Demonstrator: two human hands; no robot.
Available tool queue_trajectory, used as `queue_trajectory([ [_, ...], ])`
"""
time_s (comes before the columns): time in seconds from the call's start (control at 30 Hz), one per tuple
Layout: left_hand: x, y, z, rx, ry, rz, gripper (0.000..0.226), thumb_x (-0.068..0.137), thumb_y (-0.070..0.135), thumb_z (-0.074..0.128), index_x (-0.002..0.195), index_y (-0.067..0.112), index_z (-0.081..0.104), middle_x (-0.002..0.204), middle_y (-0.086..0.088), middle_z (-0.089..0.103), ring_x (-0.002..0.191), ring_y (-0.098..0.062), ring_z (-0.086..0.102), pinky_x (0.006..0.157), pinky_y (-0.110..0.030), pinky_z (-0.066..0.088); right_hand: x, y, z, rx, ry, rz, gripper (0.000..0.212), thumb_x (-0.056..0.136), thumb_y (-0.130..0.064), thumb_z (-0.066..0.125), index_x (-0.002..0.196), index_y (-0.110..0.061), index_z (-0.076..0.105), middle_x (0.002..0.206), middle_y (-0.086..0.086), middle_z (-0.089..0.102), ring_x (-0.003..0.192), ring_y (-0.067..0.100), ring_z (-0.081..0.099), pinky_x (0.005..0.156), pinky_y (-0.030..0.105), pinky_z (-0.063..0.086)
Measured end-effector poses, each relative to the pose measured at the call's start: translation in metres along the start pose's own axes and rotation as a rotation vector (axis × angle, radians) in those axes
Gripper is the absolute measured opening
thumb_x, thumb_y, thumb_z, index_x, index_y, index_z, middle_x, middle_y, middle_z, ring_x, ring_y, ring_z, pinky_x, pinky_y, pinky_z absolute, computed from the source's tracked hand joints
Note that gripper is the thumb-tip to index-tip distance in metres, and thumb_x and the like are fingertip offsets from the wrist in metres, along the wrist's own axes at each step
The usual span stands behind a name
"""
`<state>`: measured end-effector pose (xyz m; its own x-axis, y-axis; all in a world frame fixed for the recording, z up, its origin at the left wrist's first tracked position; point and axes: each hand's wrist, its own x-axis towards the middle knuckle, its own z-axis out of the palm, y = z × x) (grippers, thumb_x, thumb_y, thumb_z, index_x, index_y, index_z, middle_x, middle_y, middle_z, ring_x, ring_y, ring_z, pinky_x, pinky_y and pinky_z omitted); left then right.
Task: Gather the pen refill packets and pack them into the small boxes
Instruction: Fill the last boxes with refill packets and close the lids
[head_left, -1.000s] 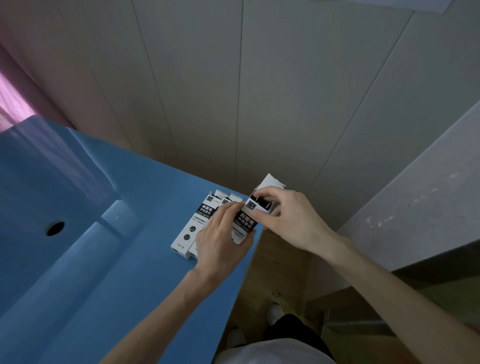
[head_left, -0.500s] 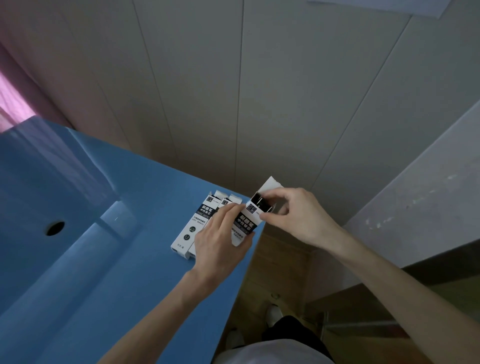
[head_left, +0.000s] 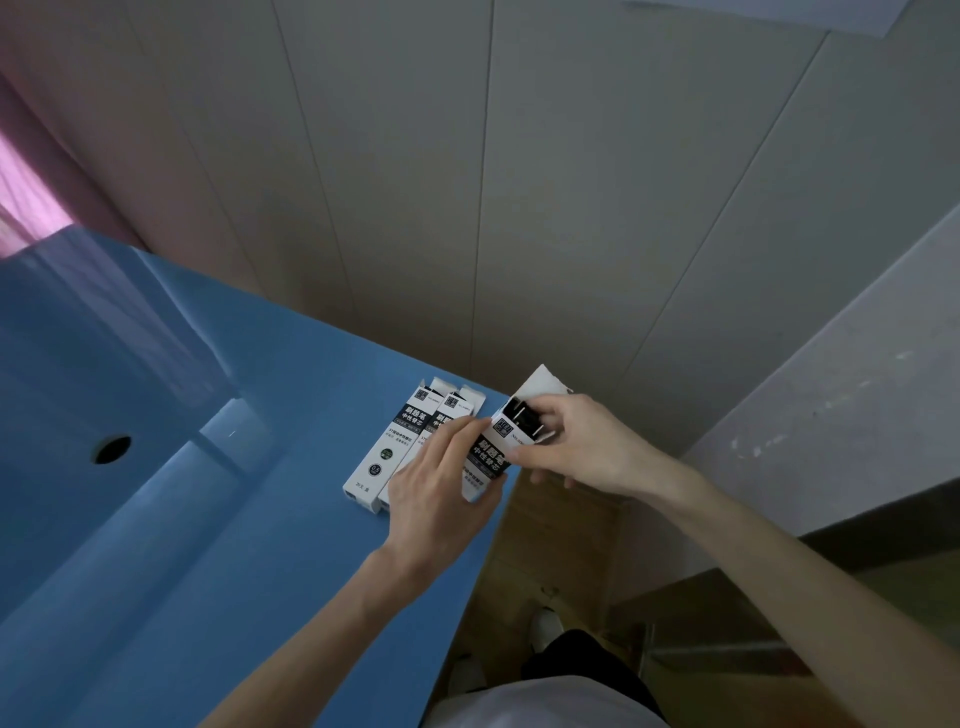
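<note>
Three slim white and black refill boxes lie side by side near the right edge of the blue table (head_left: 218, 545). The left box (head_left: 387, 449) and the middle box (head_left: 441, 415) have their top flaps up. My left hand (head_left: 441, 493) grips the lower part of the right box (head_left: 491, 454). My right hand (head_left: 576, 447) pinches that box at its open top end, where dark refill ends (head_left: 524, 420) show inside. The box's white flap (head_left: 540, 384) stands up behind my fingers.
The blue table has a raised shelf at the back left and a round cable hole (head_left: 111, 449). Its right edge runs just under the boxes, with wooden floor (head_left: 545, 545) below. A panelled wall stands behind, and a grey slab (head_left: 831, 415) rises on the right.
My right hand has slid down from the flap onto the box's open mouth, and the dark refills now show there. My left hand stays on the box.
</note>
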<state>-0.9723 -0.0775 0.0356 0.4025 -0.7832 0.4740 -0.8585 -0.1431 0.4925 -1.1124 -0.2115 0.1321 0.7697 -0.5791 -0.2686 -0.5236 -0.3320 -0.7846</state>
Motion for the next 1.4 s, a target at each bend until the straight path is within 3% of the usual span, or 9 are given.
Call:
queue_trajectory([
  [0.1,0.001,-0.001,-0.001,0.005,-0.004,-0.034,0.068,0.074,0.038,0.088,0.134,0.023,0.058,0.128,0.005,0.065,0.107,-0.015,0.066,0.067,-0.026,0.05,-0.002,-0.001,-0.001,-0.051,0.18,-0.021,0.051,0.091,-0.028,0.077,0.138,-0.022,0.058,0.123,-0.013,0.067,0.072,0.008,0.074,0.055,0.015,0.051],
  [0.2,0.001,-0.003,-0.001,0.008,-0.005,-0.036,0.069,0.074,0.036,0.088,0.134,0.022,0.058,0.129,0.005,0.065,0.11,-0.016,0.066,0.07,-0.026,0.049,-0.008,-0.005,-0.005,-0.021,0.329,-0.1,0.04,0.091,-0.024,0.078,0.129,-0.022,0.064,0.11,-0.014,0.07,0.072,0.008,0.072,0.067,0.026,0.06],
  [0.6,0.002,0.001,-0.002,0.01,0.008,-0.005,0.071,0.074,0.036,0.09,0.134,0.024,0.055,0.129,0.003,0.065,0.109,-0.017,0.066,0.068,-0.027,0.05,-0.009,-0.004,0.001,-0.154,0.385,-0.124,0.03,0.094,-0.029,0.073,0.124,-0.024,0.069,0.116,-0.013,0.062,0.078,0.003,0.067,0.074,0.02,0.057],
  [0.7,0.001,0.002,-0.002,0.012,0.014,0.021,0.073,0.073,0.036,0.09,0.134,0.025,0.052,0.128,0.003,0.066,0.108,-0.016,0.066,0.066,-0.026,0.05,-0.004,-0.002,-0.004,-0.147,0.334,-0.096,0.027,0.092,-0.028,0.075,0.119,-0.026,0.072,0.101,-0.015,0.07,0.072,0.006,0.069,0.075,0.037,0.061],
  [0.8,0.0,0.0,-0.003,0.008,0.019,0.041,0.072,0.073,0.035,0.09,0.134,0.025,0.052,0.127,0.004,0.066,0.108,-0.015,0.065,0.065,-0.028,0.053,-0.004,-0.001,-0.005,-0.188,0.292,-0.098,0.015,0.091,-0.027,0.077,0.105,-0.031,0.076,0.087,-0.018,0.072,0.064,0.006,0.069,0.069,0.036,0.062],
  [0.9,-0.004,-0.002,-0.002,0.004,0.005,0.058,0.072,0.074,0.035,0.089,0.135,0.025,0.052,0.129,0.004,0.065,0.11,-0.014,0.065,0.065,-0.031,0.057,-0.004,-0.001,-0.006,-0.237,0.229,-0.092,0.012,0.092,-0.026,0.077,0.103,-0.028,0.078,0.092,-0.016,0.075,0.062,-0.005,0.067,0.069,0.03,0.061],
  [1.0,-0.008,-0.005,-0.001,-0.007,-0.018,0.071,0.071,0.076,0.034,0.088,0.136,0.025,0.052,0.131,0.003,0.065,0.114,-0.015,0.065,0.067,-0.032,0.059,-0.003,-0.002,-0.007,-0.162,0.134,-0.066,0.012,0.093,-0.021,0.076,0.104,-0.021,0.079,0.096,-0.009,0.078,0.057,0.009,0.071,0.061,0.028,0.061],
  [1.1,-0.012,-0.004,-0.001,-0.018,-0.022,0.083,0.07,0.077,0.035,0.088,0.136,0.024,0.052,0.132,0.003,0.065,0.116,-0.014,0.064,0.07,-0.032,0.06,-0.002,0.001,-0.007,-0.045,0.031,-0.013,0.012,0.096,-0.016,0.071,0.105,-0.02,0.079,0.095,-0.01,0.079,0.062,0.015,0.074,0.045,0.014,0.046],
  [1.4,-0.014,-0.005,-0.001,-0.03,-0.039,0.056,0.072,0.075,0.032,0.089,0.134,0.025,0.05,0.13,0.004,0.065,0.114,-0.013,0.064,0.063,-0.033,0.06,0.007,0.011,0.006,0.105,-0.194,0.06,0.023,0.107,-0.015,0.053,0.111,-0.008,0.074,0.123,-0.009,0.072,0.074,0.023,0.078,0.042,0.018,0.044],
])
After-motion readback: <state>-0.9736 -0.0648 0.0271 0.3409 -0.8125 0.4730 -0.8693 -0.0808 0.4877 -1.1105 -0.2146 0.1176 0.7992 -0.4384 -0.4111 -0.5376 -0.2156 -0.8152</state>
